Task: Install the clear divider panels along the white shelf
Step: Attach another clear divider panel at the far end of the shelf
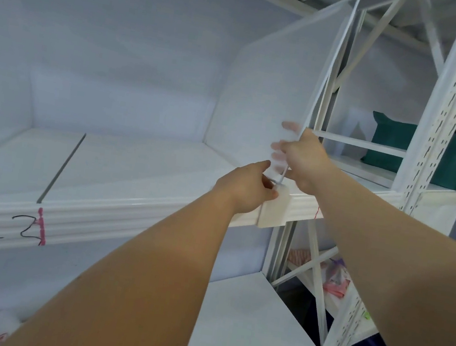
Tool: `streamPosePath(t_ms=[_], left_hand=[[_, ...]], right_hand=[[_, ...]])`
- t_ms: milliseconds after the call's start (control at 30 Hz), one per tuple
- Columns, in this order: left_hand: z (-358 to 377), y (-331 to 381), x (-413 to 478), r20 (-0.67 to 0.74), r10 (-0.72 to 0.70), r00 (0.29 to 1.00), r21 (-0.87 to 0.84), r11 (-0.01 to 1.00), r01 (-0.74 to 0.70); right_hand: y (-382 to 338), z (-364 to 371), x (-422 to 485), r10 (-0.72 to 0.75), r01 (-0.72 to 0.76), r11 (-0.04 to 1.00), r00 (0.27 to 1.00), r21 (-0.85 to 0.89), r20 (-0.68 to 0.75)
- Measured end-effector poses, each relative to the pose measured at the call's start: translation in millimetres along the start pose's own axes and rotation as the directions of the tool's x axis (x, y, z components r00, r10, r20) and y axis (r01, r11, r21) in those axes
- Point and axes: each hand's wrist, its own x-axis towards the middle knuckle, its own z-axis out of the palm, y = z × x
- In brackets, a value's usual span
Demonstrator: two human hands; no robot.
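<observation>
A clear divider panel [277, 86] stands upright on the white shelf [139, 166], near its right end, running from the front rim to the back wall. My right hand [303, 160] grips the panel's front edge low down, fingers showing blurred through the plastic. My left hand [248, 189] pinches the panel's bottom front corner, just above a white clip [274, 211] that sits over the shelf's ribbed front rim [98, 213].
A dark slot line [62, 167] crosses the shelf at left, above a pink mark and handwritten "1-2" on the rim. Perforated white uprights [445, 115] stand at right. Green bags [417, 149] lie on the neighbouring shelf. A lower shelf [251, 328] sits beneath.
</observation>
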Motion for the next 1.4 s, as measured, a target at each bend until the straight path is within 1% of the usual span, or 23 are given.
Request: streamPosePath(t_ms=[33,67,100,133,167,233,300,367,433,500,667,833,967,1133,1233,1400], left_hand=[[0.0,-0.2,0.3,-0.001,-0.002,1.000,-0.002,1.000,0.002],[0.0,-0.3,0.3,-0.002,-0.005,1.000,-0.003,1.000,0.005],[-0.1,-0.4,0.8,-0.004,-0.004,1.000,-0.002,1.000,0.004],[-0.1,-0.5,1.1,-0.008,-0.002,1.000,0.002,1.000,0.002],[0.1,-0.9,1.1,-0.011,0.001,1.000,0.009,1.000,-0.001],[0.4,-0.9,1.0,-0.016,0.007,1.000,0.027,1.000,-0.006],[1.0,-1.3,1.3,-0.023,0.014,1.000,0.043,0.999,-0.013],[1.1,-1.8,1.4,-0.027,0.019,0.999,0.044,0.999,-0.018],[1.1,-1.9,1.4,-0.028,0.021,0.999,0.046,0.999,-0.020],[0.9,-1.9,1.1,-0.027,0.023,0.999,0.053,0.998,-0.021],[1.3,-1.6,0.2,-0.013,0.009,1.000,0.033,0.999,-0.009],[2.0,-2.7,1.6,-0.026,0.009,1.000,0.016,1.000,-0.009],[2.9,-2.8,2.3,-0.029,0.009,1.000,0.018,1.000,-0.008],[2.9,-4.5,3.8,-0.047,0.005,0.999,0.005,1.000,-0.004],[3.6,-4.5,4.7,-0.041,0.005,0.999,-0.006,1.000,-0.006],[4.2,-4.6,5.6,-0.048,0.004,0.999,-0.017,1.000,-0.005]], right_hand=[[-0.9,-2.3,0.0,-0.036,0.038,0.983,0.999,-0.181,0.013],[-1.0,-4.6,-0.3,-0.069,0.074,0.932,0.997,-0.354,0.024],[-1.5,-6.4,-1.0,-0.086,0.094,0.870,0.996,-0.484,0.039],[-0.3,-8.1,0.0,-0.093,0.106,0.820,0.994,-0.562,0.052],[-1.4,-9.8,-1.9,-0.063,0.089,0.817,0.996,-0.570,0.066],[-2.0,-14.6,-4.4,0.011,0.051,0.864,0.993,-0.500,0.121],[-2.8,-19.0,-8.4,0.040,0.044,0.900,0.982,-0.434,0.183],[-3.0,-21.4,-10.9,0.001,0.078,0.891,0.985,-0.447,0.175],[-1.6,-22.5,-7.9,-0.059,0.106,0.854,0.992,-0.510,0.108],[0.8,-23.0,-6.5,-0.077,0.107,0.822,0.994,-0.560,0.076],[5.0,-20.7,-12.4,-0.066,0.110,0.822,0.993,-0.558,0.099],[3.4,-17.3,-10.7,-0.112,0.155,0.762,0.988,-0.628,0.109],[1.6,-14.7,-9.2,-0.167,0.167,0.712,0.984,-0.682,0.066],[-3.2,-16.5,-9.3,-0.107,0.109,0.755,0.993,-0.647,0.042],[-3.0,-19.2,-12.5,-0.095,0.090,0.797,0.995,-0.597,0.024],[-3.9,-20.6,-15.6,-0.088,0.080,0.818,0.996,-0.569,0.014]])
